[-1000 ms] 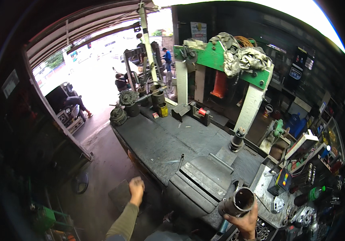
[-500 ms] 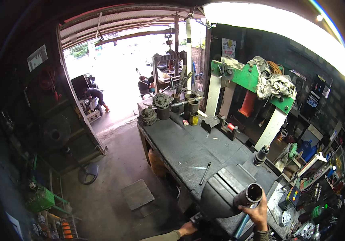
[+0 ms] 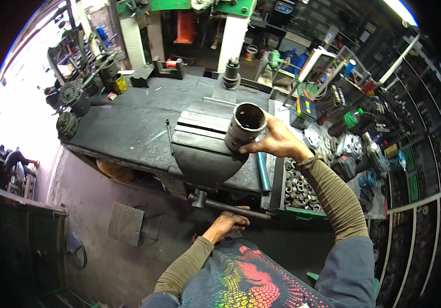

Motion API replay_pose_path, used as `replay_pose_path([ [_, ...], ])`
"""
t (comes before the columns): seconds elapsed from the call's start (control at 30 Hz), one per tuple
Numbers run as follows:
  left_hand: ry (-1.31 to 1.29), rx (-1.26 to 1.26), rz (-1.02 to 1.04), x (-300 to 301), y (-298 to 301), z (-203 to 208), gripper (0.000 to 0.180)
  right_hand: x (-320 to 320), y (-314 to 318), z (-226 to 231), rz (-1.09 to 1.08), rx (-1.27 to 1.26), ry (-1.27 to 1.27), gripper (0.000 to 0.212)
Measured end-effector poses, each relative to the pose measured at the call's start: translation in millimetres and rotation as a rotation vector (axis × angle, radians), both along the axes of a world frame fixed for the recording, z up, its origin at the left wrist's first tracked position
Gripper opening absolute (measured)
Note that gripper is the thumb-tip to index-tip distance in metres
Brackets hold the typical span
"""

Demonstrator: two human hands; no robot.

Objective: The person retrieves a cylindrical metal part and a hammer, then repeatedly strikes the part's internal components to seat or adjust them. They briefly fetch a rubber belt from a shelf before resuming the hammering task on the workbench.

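My right hand (image 3: 281, 137) is closed around the right side of a hollow metal cylinder (image 3: 237, 139), thumb across its lower front. The cylinder's open end faces up, slightly tilted. It is at the right end of the bench vise (image 3: 205, 138); whether the jaws touch it, I cannot tell. Lower down, my left hand (image 3: 226, 226) has its fingers curled at the vise handle (image 3: 256, 211), a bar running right from the screw head. On the bench left of the vise lies a slim dark wrench-like tool (image 3: 170, 137). A blue bar-shaped tool (image 3: 264, 173) lies to the right.
A tray of metal rings (image 3: 300, 191) adjoins the bench's right side, near a cordless drill (image 3: 374, 154). Car alternators (image 3: 71, 95) and a yellow can (image 3: 119, 84) stand at the far left. A low stool (image 3: 126, 224) is on the floor. A press (image 3: 230, 38) stands behind.
My view has swung right and down, bringing both forearms and the vise handle into sight. My right hand still holds the cylinder by the vise, and my left remains low at the handle.
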State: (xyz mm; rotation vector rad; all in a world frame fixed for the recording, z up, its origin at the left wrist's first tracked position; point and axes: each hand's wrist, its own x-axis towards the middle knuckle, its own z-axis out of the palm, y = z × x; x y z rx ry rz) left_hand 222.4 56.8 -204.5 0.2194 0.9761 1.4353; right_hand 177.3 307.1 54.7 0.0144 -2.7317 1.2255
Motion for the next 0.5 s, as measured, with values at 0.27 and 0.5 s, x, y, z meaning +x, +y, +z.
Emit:
replay_pose_path([
  [0.27,-0.454,0.358,0.07,-7.8,-10.5,66.0,0.075,-1.2,-4.5,15.5,0.025,-0.003,-0.023,0.097],
  [0.5,-0.2,0.647,0.512,-52.8,-78.9,114.9,0.086,-5.5,2.5,8.2,0.1,-0.073,0.057,0.093],
])
